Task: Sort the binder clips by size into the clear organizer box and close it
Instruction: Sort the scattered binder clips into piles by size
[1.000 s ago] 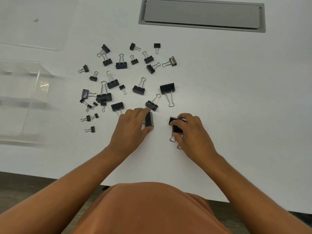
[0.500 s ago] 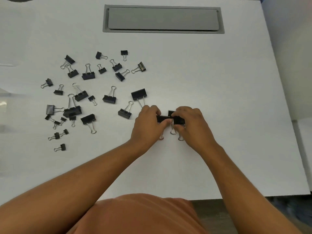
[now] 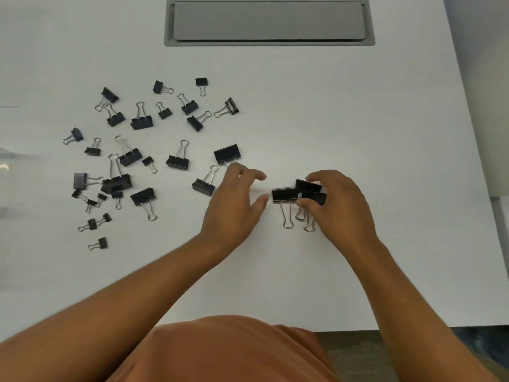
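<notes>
Several black binder clips of mixed sizes lie scattered on the white table [image 3: 358, 119], among them a large one [image 3: 227, 154] just beyond my left hand. My right hand [image 3: 337, 205] pinches two large clips [image 3: 312, 193] stacked together. A third large clip [image 3: 285, 194] lies on the table touching them on the left, its wire handles pointing toward me. My left hand [image 3: 234, 199] hovers just left of that clip, fingers loosely spread and holding nothing. The clear organizer box [image 3: 4, 166] shows only as a faint edge at the far left.
A grey recessed cable hatch [image 3: 268, 22] sits at the table's far side. The table's right edge [image 3: 476, 161] runs close to my right hand. The near edge runs just above an orange garment [image 3: 220, 351].
My left hand brought a large clip to the two under my right hand, let it go beside them and drew back to the left. The view shifted right, taking the box almost out of sight.
</notes>
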`<state>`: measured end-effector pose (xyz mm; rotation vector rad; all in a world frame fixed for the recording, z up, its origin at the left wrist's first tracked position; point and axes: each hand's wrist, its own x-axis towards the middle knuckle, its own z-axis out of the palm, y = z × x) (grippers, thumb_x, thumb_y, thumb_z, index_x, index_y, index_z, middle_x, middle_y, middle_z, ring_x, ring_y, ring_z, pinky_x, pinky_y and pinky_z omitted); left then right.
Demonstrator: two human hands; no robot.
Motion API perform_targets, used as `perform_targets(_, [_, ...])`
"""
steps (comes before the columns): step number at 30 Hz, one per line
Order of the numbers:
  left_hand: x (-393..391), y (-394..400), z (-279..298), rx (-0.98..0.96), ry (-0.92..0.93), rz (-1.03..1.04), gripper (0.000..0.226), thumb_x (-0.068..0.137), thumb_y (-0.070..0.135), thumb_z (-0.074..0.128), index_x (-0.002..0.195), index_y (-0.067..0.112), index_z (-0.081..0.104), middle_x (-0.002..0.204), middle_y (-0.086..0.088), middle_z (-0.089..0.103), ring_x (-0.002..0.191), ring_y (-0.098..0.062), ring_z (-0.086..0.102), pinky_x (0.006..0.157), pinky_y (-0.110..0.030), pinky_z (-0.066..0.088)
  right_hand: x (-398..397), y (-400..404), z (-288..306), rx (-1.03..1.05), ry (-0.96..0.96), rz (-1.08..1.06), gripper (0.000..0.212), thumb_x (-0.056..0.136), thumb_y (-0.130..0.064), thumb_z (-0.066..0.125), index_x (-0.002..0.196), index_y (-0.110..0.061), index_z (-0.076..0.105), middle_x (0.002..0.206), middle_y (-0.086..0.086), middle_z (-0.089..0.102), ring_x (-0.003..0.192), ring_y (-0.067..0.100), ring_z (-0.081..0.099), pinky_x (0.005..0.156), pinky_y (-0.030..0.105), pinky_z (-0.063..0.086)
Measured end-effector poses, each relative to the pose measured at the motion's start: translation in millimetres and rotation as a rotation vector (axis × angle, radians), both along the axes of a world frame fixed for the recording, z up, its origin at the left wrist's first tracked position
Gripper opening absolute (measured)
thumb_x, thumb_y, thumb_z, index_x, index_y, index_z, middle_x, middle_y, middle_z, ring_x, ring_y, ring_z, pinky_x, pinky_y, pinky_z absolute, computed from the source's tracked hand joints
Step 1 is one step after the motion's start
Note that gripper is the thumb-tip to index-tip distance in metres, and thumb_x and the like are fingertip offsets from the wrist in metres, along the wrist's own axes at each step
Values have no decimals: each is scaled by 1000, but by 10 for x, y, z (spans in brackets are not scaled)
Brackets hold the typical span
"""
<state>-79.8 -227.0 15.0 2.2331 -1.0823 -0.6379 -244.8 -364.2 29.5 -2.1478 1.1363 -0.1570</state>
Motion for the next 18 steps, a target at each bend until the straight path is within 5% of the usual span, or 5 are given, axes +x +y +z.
perform_targets(3, [372, 25, -25, -7, -463, 49, 36, 93, 24, 73, 127, 19, 65, 125, -7, 57, 107, -30, 54, 85, -42, 45, 315, 79, 32, -123, -19, 5, 27, 92, -19, 75, 118, -25, 69, 120, -10, 64, 113, 8, 52, 81, 20, 45])
perform_targets(6, [683, -33, -89, 161, -643, 43, 40, 98, 32, 63, 135, 15, 60, 125, -10, 62, 113, -37, 52, 85, -49, 37, 777, 166, -19, -128, -130, 125, 31, 93, -13, 71, 122, -20, 67, 124, -2, 63, 117, 19, 57, 89, 26, 44])
perform_targets(12, [756, -179, -103, 249, -535, 3, 25, 103, 31, 48, 109, 22, 71, 94, 1, 60, 103, -28, 49, 80, -40, 19, 1370, 268, -318, -102, 7, 383, 63, 84, -24, 76, 142, -19, 54, 142, 7, 51, 124, 29, 49, 86, 37, 52])
perform_targets(15, [734, -224, -80, 245, -441, 65, 28, 103, 32, 48, 96, 23, 75, 81, 3, 59, 97, -26, 48, 81, -41, 23, 1409, 290, -403, -141, -43, 353, 46, 85, -20, 73, 129, -15, 61, 126, 7, 60, 112, 30, 51, 79, 37, 50])
perform_targets(18, [670, -213, -54, 167, -353, 96, 27, 104, 38, 53, 104, 29, 79, 82, 5, 68, 102, -24, 51, 85, -41, 24, 1314, 216, -405, -141, -120, 305, 28, 86, -14, 67, 115, -14, 66, 111, 5, 65, 102, 29, 57, 83, 34, 46])
